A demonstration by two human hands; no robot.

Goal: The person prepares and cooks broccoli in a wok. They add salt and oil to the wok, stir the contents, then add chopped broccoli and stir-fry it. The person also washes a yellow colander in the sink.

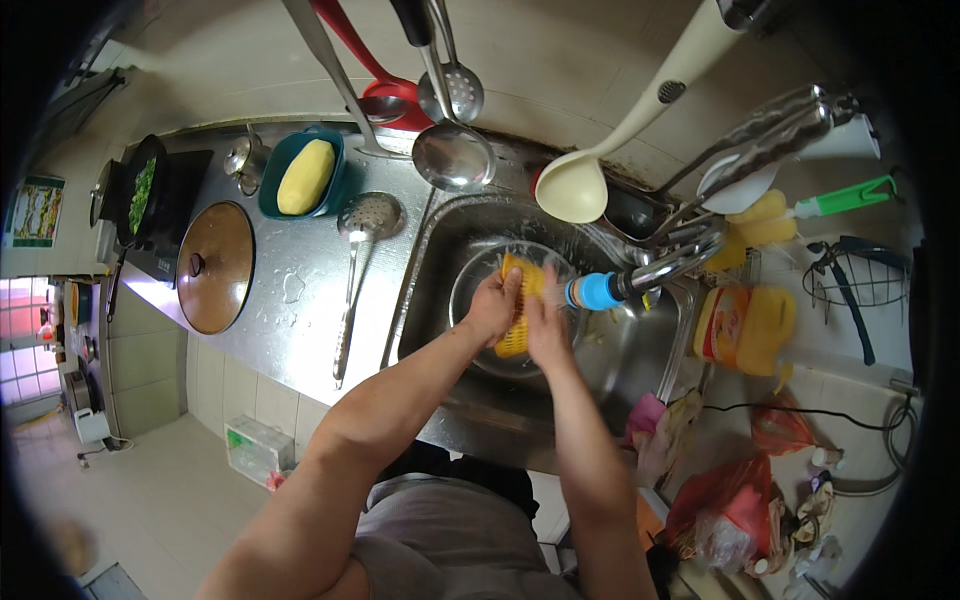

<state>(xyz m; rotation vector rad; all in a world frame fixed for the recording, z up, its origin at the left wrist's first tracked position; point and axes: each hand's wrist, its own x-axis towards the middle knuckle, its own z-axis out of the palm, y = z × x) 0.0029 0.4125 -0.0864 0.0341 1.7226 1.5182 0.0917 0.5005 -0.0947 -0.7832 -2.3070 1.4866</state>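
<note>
My left hand (495,306) grips the left side of a yellow plastic basket (516,339) with slotted sides, held tilted over the sink. My right hand (547,322) is at the basket's right side, its fingers blurred by motion, so its hold cannot be told. Water sprays from the blue nozzle (595,291) of the metal faucet (679,259) onto that hand and the basket. Beneath them a round, clear bowl (469,274) stands in the stainless steel sink (630,375).
Left of the sink lie a slotted skimmer (371,217), a glass pan lid (217,270) and a teal container (337,180) holding a peeled potato (306,177). Ladles, among them a cream one (574,184), hang above the sink's back edge. A yellow detergent jug (757,330) stands right.
</note>
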